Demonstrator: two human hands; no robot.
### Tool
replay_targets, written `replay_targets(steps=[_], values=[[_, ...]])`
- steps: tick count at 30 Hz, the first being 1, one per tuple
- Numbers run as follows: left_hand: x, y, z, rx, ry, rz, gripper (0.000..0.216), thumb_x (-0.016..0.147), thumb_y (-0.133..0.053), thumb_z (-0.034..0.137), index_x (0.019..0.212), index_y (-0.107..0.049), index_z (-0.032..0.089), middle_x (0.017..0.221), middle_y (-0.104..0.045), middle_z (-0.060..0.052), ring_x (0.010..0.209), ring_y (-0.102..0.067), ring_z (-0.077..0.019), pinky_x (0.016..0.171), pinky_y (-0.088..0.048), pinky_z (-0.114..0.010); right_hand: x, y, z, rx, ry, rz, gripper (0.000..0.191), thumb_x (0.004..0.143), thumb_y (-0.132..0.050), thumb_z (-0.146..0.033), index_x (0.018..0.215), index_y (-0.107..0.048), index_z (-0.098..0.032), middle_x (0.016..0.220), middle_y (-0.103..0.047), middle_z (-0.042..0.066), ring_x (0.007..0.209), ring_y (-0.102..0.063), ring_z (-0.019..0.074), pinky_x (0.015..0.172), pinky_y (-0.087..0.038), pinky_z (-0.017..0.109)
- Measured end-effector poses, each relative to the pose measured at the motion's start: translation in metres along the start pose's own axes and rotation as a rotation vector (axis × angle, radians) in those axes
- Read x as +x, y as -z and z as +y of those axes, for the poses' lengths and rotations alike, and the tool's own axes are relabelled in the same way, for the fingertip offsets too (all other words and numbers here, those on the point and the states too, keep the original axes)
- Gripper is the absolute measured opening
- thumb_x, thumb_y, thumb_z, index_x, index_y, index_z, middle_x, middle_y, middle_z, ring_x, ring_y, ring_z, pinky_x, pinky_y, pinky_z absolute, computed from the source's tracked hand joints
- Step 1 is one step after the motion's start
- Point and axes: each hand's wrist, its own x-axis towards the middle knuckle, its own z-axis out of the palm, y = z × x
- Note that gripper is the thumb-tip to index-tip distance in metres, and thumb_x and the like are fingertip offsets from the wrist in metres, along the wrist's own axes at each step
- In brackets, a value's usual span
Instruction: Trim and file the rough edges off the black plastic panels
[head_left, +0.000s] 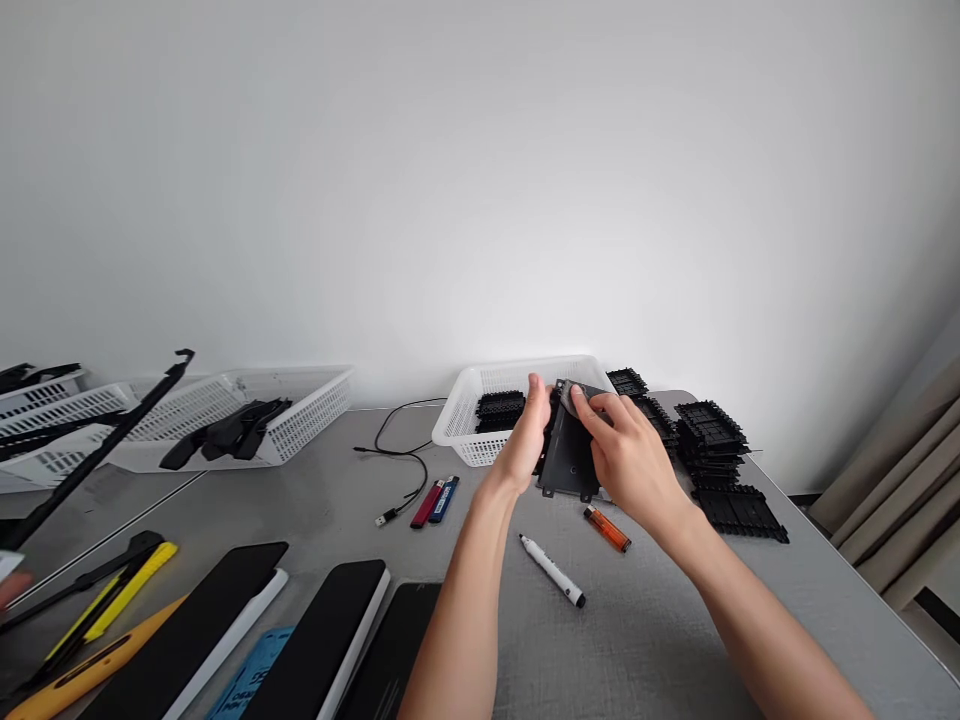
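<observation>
Both my hands hold one flat black plastic plate (pixel 568 455) upright above the grey table (pixel 660 620), just in front of a white basket (pixel 480 385). My left hand (pixel 525 435) grips its left edge, fingers closed round it. My right hand (pixel 626 450) covers its right side, thumb and fingers pinching near the top, where a small grey piece (pixel 574 388) shows. The plate's lower edge hangs clear of the table.
Black ribbed trays (pixel 712 430) are stacked to the right, with more in the white basket. An orange lighter (pixel 607 528), white marker (pixel 553 570), red and blue lighters (pixel 435 500) and a black cable (pixel 401 455) lie near. White baskets (pixel 300 410) stand at left; phones (pixel 322 640) and yellow cutters (pixel 112 600) lie in front.
</observation>
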Motion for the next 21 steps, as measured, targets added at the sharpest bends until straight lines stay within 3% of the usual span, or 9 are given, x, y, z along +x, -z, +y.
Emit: replay_targets(steps=[4, 9, 14, 16, 21], values=[[0.000, -0.001, 0.006, -0.043, -0.011, -0.018, 0.084, 0.078, -0.033, 0.085, 0.122, -0.064, 0.020, 0.124, -0.069, -0.010, 0.127, -0.055, -0.0307, 0.103, -0.046, -0.040, -0.002, -0.005, -0.008, -0.037, 0.141, -0.142, 0.051, 0.092, -0.036, -0.003, 0.142, -0.047, -0.011, 0.102, -0.060, 0.011, 0.083, -0.048, 0.0227, 0.074, -0.047, 0.037], [0.005, 0.008, 0.011, -0.068, -0.031, 0.080, 0.088, 0.077, -0.029, 0.087, 0.116, -0.066, 0.017, 0.110, -0.073, -0.012, 0.114, -0.063, -0.0309, 0.094, -0.052, -0.039, -0.005, -0.006, -0.016, 0.018, 0.314, -0.307, 0.044, 0.093, -0.043, -0.008, 0.135, -0.055, -0.014, 0.093, -0.061, 0.008, 0.078, -0.048, 0.0209, 0.066, -0.042, 0.035], [0.008, 0.018, 0.011, -0.053, -0.007, 0.202, 0.085, 0.075, -0.032, 0.088, 0.113, -0.066, 0.020, 0.109, -0.073, -0.012, 0.110, -0.065, -0.0295, 0.087, -0.054, -0.038, -0.005, 0.001, -0.012, 0.238, 0.354, -0.465, 0.032, 0.078, -0.052, -0.001, 0.089, -0.076, -0.021, 0.073, -0.060, 0.002, 0.070, -0.051, 0.0163, 0.065, -0.038, 0.031], [0.008, 0.021, 0.011, -0.051, -0.021, 0.228, 0.076, 0.076, -0.040, 0.084, 0.111, -0.066, 0.021, 0.107, -0.073, -0.011, 0.109, -0.066, -0.0290, 0.086, -0.054, -0.038, -0.005, 0.012, -0.008, 0.377, 0.324, -0.501, 0.037, 0.074, -0.049, 0.001, 0.085, -0.077, -0.021, 0.075, -0.062, 0.001, 0.068, -0.053, 0.0146, 0.064, -0.040, 0.028], [0.008, 0.028, 0.013, 0.009, -0.146, 0.308, 0.042, 0.073, -0.070, 0.050, 0.103, -0.065, 0.021, 0.103, -0.072, -0.006, 0.104, -0.066, -0.0281, 0.086, -0.053, -0.037, -0.005, 0.036, 0.006, 0.558, 0.061, -0.519, 0.056, 0.075, -0.042, 0.002, 0.114, -0.072, -0.024, 0.099, -0.070, 0.003, 0.078, -0.063, 0.0140, 0.068, -0.047, 0.025]])
